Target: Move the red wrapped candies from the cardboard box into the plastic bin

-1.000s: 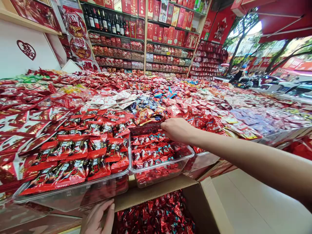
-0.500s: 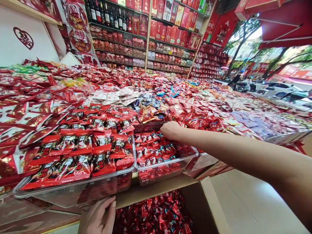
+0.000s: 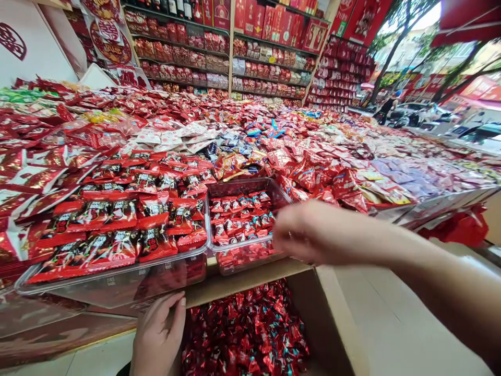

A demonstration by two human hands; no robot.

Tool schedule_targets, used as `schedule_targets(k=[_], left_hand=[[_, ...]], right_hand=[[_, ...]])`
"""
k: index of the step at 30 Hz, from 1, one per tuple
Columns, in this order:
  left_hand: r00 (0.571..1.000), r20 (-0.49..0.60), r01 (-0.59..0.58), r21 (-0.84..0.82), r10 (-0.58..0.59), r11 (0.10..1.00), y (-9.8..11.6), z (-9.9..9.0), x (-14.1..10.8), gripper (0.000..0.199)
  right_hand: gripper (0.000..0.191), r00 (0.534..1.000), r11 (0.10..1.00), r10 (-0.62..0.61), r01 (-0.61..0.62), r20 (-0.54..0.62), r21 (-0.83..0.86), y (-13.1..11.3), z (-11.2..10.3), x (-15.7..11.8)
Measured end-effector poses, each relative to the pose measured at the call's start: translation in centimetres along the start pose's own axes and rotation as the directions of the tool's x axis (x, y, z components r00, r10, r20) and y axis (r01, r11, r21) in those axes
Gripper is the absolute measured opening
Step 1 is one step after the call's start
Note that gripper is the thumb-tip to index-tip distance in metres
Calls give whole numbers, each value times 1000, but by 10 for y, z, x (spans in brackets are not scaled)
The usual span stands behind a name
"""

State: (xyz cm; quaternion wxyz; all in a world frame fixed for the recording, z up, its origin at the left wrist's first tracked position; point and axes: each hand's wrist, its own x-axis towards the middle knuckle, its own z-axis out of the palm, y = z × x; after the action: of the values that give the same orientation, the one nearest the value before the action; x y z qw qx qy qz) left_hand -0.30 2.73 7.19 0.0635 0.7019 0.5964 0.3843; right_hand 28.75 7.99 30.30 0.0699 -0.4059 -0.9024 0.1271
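Note:
My left hand (image 3: 158,331) grips the left edge of an open cardboard box (image 3: 336,318), thumb and fingers closed on it. Inside the box lies a heap of small red-wrapped candies (image 3: 246,329) with bits of blue. Above it, a clear plastic tray (image 3: 279,191) holds rows of similar wrapped candies (image 3: 242,219). My right hand (image 3: 307,232) is over the tray's right front corner, smeared by motion; its fingers and anything in them cannot be made out.
A wider clear tray (image 3: 94,282) of red and black packets (image 3: 117,214) adjoins on the left. Red packets (image 3: 313,175) are piled to the right, with more sweets behind. Shelves (image 3: 230,52) stand at the back. Tiled floor (image 3: 383,313) shows at the lower right.
My right hand has come back from the tray's rear right toward its front corner. The view has tilted down, showing more of the box; my left hand keeps its grip.

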Motion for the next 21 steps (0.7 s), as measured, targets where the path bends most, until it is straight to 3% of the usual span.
schedule_targets(k=[2,3,4,5,6,8,10,12,15,17,21], left_hand=[[1000,-4,14,-1,-14,1000,3,0,2,16],[1000,-5,17,-2,-17,1000,4,0,4,16],[1000,-1,21,-2,-21,1000,6,0,5,16],[1000,-1,28,-3,-28,1000,8,0,5,16],[999,0,36,-5,-36,999,10,0,4,16],[999,5,52,-5,-52,999,16,0,-2,17],[998,23,59,1,-59,998,24,1,-14,19],[995,83,53,9,-54,999,32,5,-30,20],[958,283,45,39,-54,998,42,20,-55,22],[893,438,61,99,-98,993,44,34,-70,30],[717,653,93,258,-244,962,36,59,-93,46]], right_hand=[[15,981,938,-154,109,114,329,-7,42,-37],[17,962,910,-169,69,214,409,-5,71,-51],[17,939,909,-109,-39,325,415,0,103,-63],[16,912,922,42,-193,409,335,7,137,-73],[16,853,912,236,-360,466,197,16,169,-81],[23,774,853,426,-516,468,76,35,224,-94],[31,718,804,510,-594,474,36,51,263,-106],[36,680,775,538,-631,498,25,59,287,-115],[40,640,746,573,-666,511,-3,61,306,-125],[43,621,722,610,-691,493,-23,58,313,-128],[40,611,675,676,-738,412,-13,51,316,-129]])
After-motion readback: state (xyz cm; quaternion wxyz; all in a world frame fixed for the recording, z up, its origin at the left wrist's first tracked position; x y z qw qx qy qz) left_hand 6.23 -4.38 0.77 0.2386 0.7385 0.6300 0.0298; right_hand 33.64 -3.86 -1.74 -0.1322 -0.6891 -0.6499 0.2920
